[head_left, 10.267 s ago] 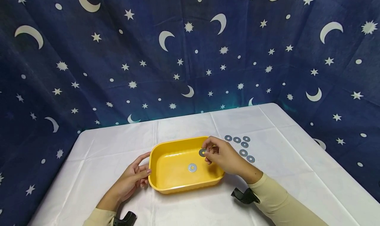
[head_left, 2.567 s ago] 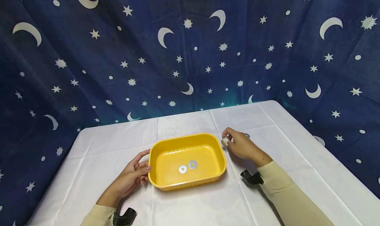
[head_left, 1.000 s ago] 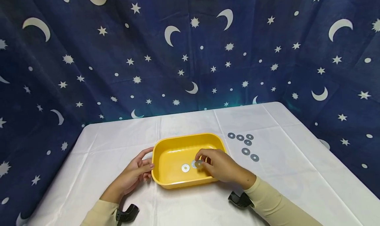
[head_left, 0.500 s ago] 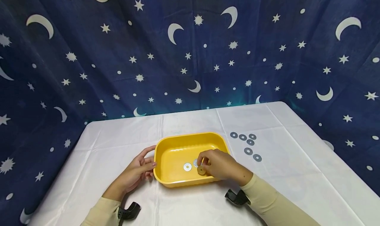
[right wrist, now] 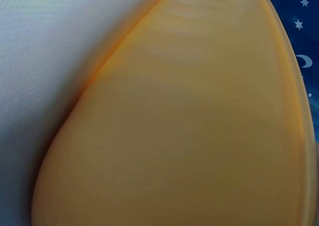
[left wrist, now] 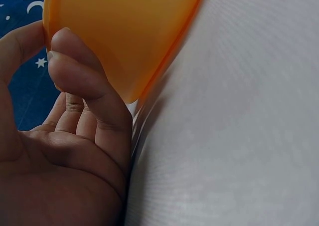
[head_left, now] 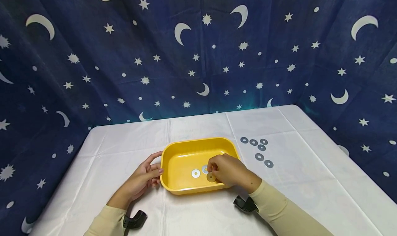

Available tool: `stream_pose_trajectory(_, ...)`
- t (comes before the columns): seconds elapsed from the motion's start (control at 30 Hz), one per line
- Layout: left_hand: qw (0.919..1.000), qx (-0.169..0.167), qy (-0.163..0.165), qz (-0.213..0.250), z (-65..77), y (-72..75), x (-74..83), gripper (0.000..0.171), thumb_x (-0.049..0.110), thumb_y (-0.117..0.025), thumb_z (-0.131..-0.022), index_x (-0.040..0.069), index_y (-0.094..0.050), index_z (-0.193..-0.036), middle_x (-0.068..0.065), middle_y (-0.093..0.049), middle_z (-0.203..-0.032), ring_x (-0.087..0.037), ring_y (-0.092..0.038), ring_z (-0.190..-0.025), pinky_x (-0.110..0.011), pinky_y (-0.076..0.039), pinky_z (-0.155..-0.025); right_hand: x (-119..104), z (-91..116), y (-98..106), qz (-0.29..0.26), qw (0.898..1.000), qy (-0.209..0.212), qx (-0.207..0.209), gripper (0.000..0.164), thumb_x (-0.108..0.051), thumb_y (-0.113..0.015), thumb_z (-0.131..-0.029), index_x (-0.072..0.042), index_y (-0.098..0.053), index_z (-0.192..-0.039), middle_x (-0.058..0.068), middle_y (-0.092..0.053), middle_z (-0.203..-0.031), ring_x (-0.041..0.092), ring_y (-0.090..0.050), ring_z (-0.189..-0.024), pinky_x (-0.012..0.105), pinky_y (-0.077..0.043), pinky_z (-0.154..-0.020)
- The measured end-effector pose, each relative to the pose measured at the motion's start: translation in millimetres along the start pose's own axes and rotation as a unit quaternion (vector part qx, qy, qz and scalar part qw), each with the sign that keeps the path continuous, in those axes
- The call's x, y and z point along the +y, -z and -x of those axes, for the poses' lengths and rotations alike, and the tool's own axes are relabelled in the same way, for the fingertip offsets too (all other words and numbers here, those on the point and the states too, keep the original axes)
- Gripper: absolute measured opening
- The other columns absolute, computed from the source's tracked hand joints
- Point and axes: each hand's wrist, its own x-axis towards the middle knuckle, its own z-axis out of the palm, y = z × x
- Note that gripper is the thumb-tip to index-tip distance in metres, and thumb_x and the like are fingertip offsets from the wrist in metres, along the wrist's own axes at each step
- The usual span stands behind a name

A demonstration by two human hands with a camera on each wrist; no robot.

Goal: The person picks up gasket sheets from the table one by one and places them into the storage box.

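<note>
A yellow rectangular tray [head_left: 173,187] stands on the white cloth. My left hand [head_left: 140,181] grips its left end, thumb at the rim; in the left wrist view the fingers [left wrist: 75,79] curl against the end wall. My right hand [head_left: 231,170] reaches over the right side, thumb and index finger pinching a metal washer [head_left: 211,177] low over the tray floor. Two silver washers, one left [head_left: 195,173] and one closer [head_left: 204,169], lie flat beside it. In the right wrist view the tray's outer wall [right wrist: 174,121] fills the picture, hiding my fingers.
Several grey washers [head_left: 259,157] lie scattered on the cloth to the right of the tray. The white-covered table [head_left: 304,181] ends at a dark blue curtain [head_left: 161,46] with moons and stars. A black wrist device [head_left: 245,204] sits under each forearm.
The right hand went to the table right of the tray, came back with a washer, and lowered it to the tray floor. Another washer now lies in the tray. The left hand stayed put.
</note>
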Motion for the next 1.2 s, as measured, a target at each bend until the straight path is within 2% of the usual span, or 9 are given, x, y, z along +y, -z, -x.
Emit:
stream_pose_trajectory(0.27,0.9999,-0.008,-0.008,0.000,-0.1,0.6,0.4,0.072,0.008,-0.058,-0.100,0.009,-0.014,-0.157,0.000,-0.063,-0.099,-0.008,-0.059,-0.064,-0.017,-0.049,-0.057,-1,1,1,-0.002,1.000,-0.003,-0.002,0.010,-0.005,-0.065,-0.089,-0.012,-0.071,-0.094,-0.008,-0.058,-0.067,0.010,-0.052,-0.059,0.026,-0.043,-0.057)
stream_pose_trajectory(0.57,1.0000,0.002,0.000,-0.003,0.2,-1.1,1.1,0.069,0.008,-0.057,-0.100,0.012,-0.017,-0.156,-0.001,-0.063,-0.099,-0.008,-0.059,-0.064,-0.017,-0.049,-0.057,0,0,1,0.000,1.000,-0.012,-0.004,0.009,-0.008,-0.064,-0.093,-0.013,-0.070,-0.098,-0.007,-0.060,-0.068,0.010,-0.052,-0.057,0.025,-0.043,-0.056)
stream_pose_trajectory(0.73,1.0000,0.000,0.002,-0.002,-0.1,-0.1,0.2,0.069,0.008,-0.056,-0.100,0.014,-0.016,-0.156,0.000,-0.062,-0.098,-0.008,-0.059,-0.064,-0.017,-0.049,-0.057,1,0,2,-0.016,1.000,-0.001,0.007,0.009,-0.010,-0.065,-0.093,-0.011,-0.070,-0.100,-0.005,-0.062,-0.074,0.010,-0.053,-0.057,0.023,-0.044,-0.054)
stream_pose_trajectory(0.87,1.0000,-0.004,-0.002,-0.003,0.4,1.3,-0.8,0.070,0.009,-0.057,-0.100,0.013,-0.015,-0.156,0.002,-0.062,-0.096,-0.008,-0.058,-0.064,-0.018,-0.049,-0.057,3,0,6,-0.058,0.998,0.017,0.030,0.009,-0.010,-0.067,-0.093,-0.008,-0.071,-0.101,-0.003,-0.064,-0.080,0.010,-0.052,-0.059,0.022,-0.044,-0.053)
stream_pose_trajectory(1.0,0.9999,-0.011,-0.005,-0.001,0.2,2.0,-1.7,0.071,0.010,-0.058,-0.100,0.011,-0.015,-0.156,0.002,-0.063,-0.097,-0.008,-0.058,-0.064,-0.018,-0.049,-0.058,7,1,15,-0.092,0.993,0.028,0.070,0.010,-0.010,-0.067,-0.092,-0.008,-0.073,-0.100,-0.004,-0.064,-0.081,0.010,-0.052,-0.062,0.021,-0.045,-0.054)
stream_pose_trajectory(1.2,0.9998,-0.014,-0.010,0.001,-1.2,2.6,-2.6,0.071,0.010,-0.058,-0.100,0.011,-0.014,-0.156,0.001,-0.063,-0.099,-0.007,-0.057,-0.064,-0.018,-0.049,-0.058,16,0,31,-0.097,0.983,0.051,0.147,0.012,-0.007,-0.068,-0.091,-0.006,-0.073,-0.102,-0.002,-0.066,-0.082,0.011,-0.052,-0.066,0.022,-0.048,-0.059)
